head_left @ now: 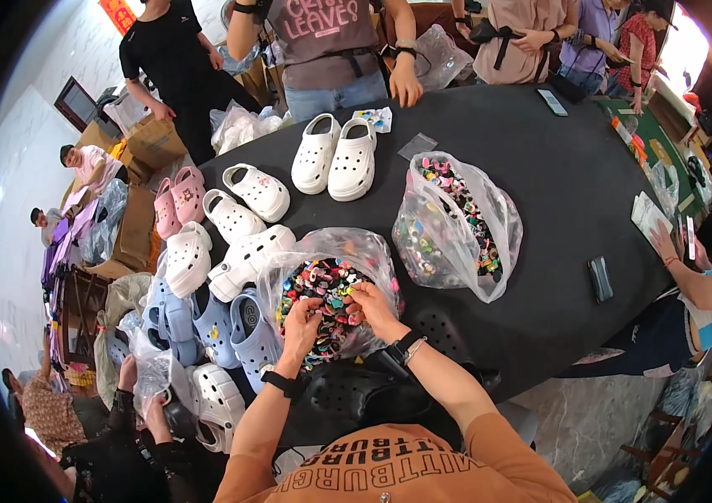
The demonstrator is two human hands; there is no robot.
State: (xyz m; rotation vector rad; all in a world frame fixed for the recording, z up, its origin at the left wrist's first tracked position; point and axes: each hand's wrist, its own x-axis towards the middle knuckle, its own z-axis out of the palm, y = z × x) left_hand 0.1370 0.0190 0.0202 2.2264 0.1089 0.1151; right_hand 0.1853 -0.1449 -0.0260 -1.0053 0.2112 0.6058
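Note:
A clear plastic bag (381, 251) lies open in front of me, full of small colourful shoe charms (322, 278). Over the charms my left hand (302, 325) is closed, thumb and fingers drawn together; what they pinch is too small to make out. My right hand (373, 308) pinches a small yellowish shoe charm at the pile's right side. Close by on the left are light blue clogs (253, 335) and a white clog (251, 261). Black clogs (364, 394) sit between my forearms, partly hidden.
Another bag of charms (503, 226) stands to the right on the black table (557, 176). White clogs (352, 159) and pink clogs (180, 201) stand farther back. A dark case (600, 279) and a phone (552, 102) lie on the right. Several people surround the table.

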